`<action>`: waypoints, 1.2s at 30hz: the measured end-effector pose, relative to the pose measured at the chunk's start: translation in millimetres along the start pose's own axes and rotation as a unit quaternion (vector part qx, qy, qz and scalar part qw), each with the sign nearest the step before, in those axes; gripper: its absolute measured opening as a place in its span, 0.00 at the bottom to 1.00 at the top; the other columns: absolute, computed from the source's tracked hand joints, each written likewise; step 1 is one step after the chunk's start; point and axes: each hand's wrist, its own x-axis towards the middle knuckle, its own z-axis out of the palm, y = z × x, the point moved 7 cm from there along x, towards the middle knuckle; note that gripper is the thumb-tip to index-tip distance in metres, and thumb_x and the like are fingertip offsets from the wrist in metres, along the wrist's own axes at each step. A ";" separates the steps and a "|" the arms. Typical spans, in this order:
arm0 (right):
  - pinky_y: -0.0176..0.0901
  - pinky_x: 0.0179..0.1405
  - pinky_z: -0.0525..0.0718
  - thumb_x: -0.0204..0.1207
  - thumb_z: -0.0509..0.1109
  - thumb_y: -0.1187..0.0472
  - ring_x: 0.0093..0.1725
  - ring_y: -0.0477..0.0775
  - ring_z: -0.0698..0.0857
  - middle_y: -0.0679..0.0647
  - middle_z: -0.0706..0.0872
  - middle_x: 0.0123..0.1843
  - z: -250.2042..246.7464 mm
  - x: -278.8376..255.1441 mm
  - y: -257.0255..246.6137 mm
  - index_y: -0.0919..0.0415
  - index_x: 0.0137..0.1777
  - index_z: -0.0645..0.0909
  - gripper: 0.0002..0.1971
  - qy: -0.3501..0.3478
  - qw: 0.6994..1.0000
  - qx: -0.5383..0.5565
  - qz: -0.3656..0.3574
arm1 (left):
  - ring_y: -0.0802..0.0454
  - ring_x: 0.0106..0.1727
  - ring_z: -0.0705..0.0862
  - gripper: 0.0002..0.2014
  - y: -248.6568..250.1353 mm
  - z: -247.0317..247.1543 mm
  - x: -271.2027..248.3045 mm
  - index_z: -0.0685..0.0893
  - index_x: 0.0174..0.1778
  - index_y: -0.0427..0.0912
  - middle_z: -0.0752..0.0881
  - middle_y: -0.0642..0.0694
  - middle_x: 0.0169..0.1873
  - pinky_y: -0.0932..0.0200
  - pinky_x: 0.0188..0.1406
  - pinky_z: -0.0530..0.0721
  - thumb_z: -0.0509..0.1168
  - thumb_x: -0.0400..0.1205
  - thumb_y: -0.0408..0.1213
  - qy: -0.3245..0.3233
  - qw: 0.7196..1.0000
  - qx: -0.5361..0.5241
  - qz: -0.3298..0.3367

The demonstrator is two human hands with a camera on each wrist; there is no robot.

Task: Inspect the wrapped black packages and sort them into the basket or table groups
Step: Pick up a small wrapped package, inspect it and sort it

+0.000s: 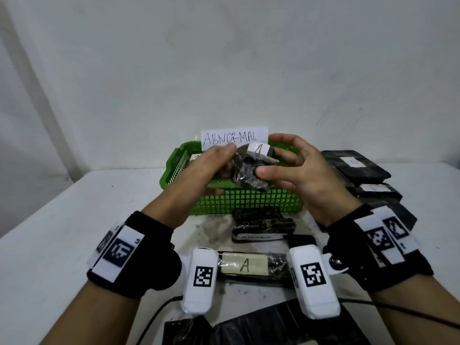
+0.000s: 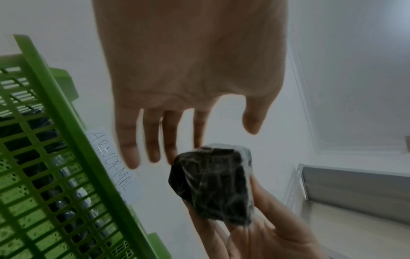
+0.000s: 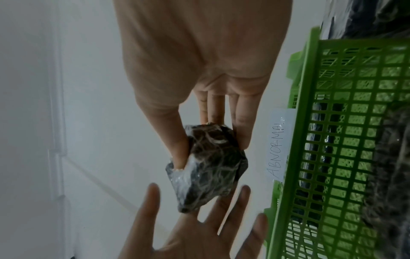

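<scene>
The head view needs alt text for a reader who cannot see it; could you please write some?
Right hand pinches a crumpled wrapped black package above a green basket labelled ABNORMAL; left hand open at it.

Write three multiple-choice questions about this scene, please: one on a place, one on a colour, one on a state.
1. Where is the paper sign reading ABNORMAL?
A) at the far rim of the basket
B) on the person's wrist
C) flat at the near table edge

2. What colour is the basket?
A) red
B) green
C) blue

3. How is the raised package held?
A) it lies in the basket, untouched
B) the right hand pinches it, the left hand has straight fingers
C) the left hand alone grips it in a fist

Answers:
1 A: the sign stands up from the basket's far rim.
2 B: its mesh walls are green.
3 B: the right wrist view shows thumb and fingers pinching the package, and the left hand's fingers are spread.
</scene>
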 end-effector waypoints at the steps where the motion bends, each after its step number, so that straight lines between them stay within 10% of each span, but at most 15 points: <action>1: 0.50 0.56 0.91 0.50 0.88 0.70 0.58 0.57 0.92 0.57 0.91 0.63 -0.3 0.6 1.4 0.58 0.72 0.77 0.45 -0.008 1.000 -0.017 -0.005 | 0.52 0.57 0.87 0.27 -4.2 1.7 -0.1 0.84 0.63 0.53 0.89 0.48 0.55 0.52 0.51 0.84 0.57 0.77 0.66 -0.008 1.000 0.005 -0.025; 8: 0.43 0.74 0.80 0.63 0.81 0.60 0.76 0.41 0.79 0.45 0.78 0.78 9.1 -2.5 2.0 0.50 0.80 0.72 0.42 -0.071 0.994 -0.079 -0.020 | 0.55 0.40 0.89 0.12 -4.9 1.1 3.8 0.82 0.62 0.43 0.89 0.49 0.46 0.55 0.41 0.90 0.69 0.82 0.35 0.001 0.998 -0.065 -0.021; 13: 0.51 0.61 0.90 0.71 0.81 0.67 0.64 0.54 0.89 0.53 0.87 0.68 -1.4 2.7 8.6 0.55 0.75 0.76 0.33 -0.004 0.999 -0.029 0.022 | 0.61 0.42 0.89 0.20 -4.6 4.7 2.3 0.78 0.68 0.44 0.89 0.60 0.34 0.56 0.45 0.91 0.68 0.81 0.25 -0.017 0.998 -0.063 0.001; 16: 0.52 0.47 0.93 0.74 0.77 0.71 0.52 0.58 0.92 0.57 0.94 0.55 -5.4 3.5 15.1 0.59 0.71 0.78 0.26 0.008 0.998 -0.022 0.052 | 0.62 0.43 0.90 0.23 -2.9 9.2 1.5 0.76 0.70 0.44 0.90 0.59 0.37 0.64 0.40 0.87 0.68 0.81 0.24 -0.028 0.998 -0.051 0.008; 22: 0.53 0.47 0.92 0.71 0.80 0.74 0.48 0.57 0.94 0.58 0.95 0.49 -5.0 1.5 3.3 0.55 0.62 0.79 0.24 0.042 0.994 -0.093 -0.028 | 0.49 0.57 0.90 0.23 -4.6 10.3 0.1 0.74 0.71 0.44 0.92 0.45 0.56 0.46 0.57 0.90 0.68 0.81 0.25 -0.025 0.998 -0.049 -0.003; 28: 0.52 0.43 0.93 0.74 0.78 0.72 0.47 0.56 0.94 0.57 0.95 0.49 -3.2 -0.9 5.9 0.58 0.69 0.78 0.25 0.012 0.998 -0.066 0.012 | 0.57 0.48 0.91 0.23 -5.8 8.6 2.3 0.77 0.67 0.48 0.93 0.53 0.45 0.61 0.43 0.89 0.69 0.80 0.22 -0.044 0.997 -0.056 0.017; 36: 0.52 0.47 0.92 0.79 0.75 0.59 0.46 0.46 0.92 0.50 0.93 0.52 11.1 -1.7 17.0 0.52 0.67 0.79 0.17 0.006 0.997 -0.071 0.021 | 0.55 0.49 0.90 0.24 -3.9 -20.2 5.2 0.81 0.65 0.52 0.90 0.56 0.40 0.56 0.48 0.90 0.69 0.79 0.21 0.016 0.994 -0.080 0.066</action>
